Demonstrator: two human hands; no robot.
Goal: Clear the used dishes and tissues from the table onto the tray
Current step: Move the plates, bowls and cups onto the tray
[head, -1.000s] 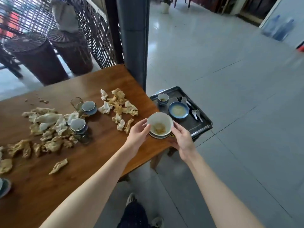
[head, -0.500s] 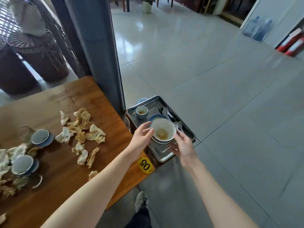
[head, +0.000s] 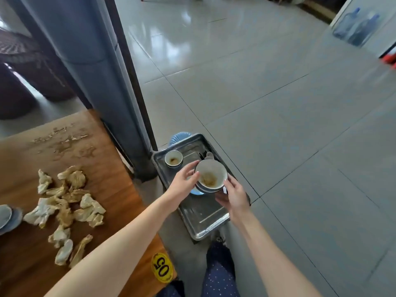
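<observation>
Your left hand [head: 184,181] and right hand [head: 233,196] both grip the white bowl [head: 211,175], the left curled against its near-left side and the right cupped under its right side. The bowl holds brownish scraps and smears, and it sits nested in a second dish that you carry with it. You hold it over the middle of the metal tray [head: 200,214], which stands low beside the table [head: 111,189]. A blue plate [head: 194,191] shows just under the bowl; you cannot tell whether the two touch. At the tray's far end a small cup [head: 173,159] stands upright with a brown stain in its bottom, and spoons [head: 206,154] lie near it. Crumpled, stained tissues [head: 64,203] lie scattered on the table, well apart from the tray. A yellow sticker [head: 162,268] reading 05 marks the table's corner.
</observation>
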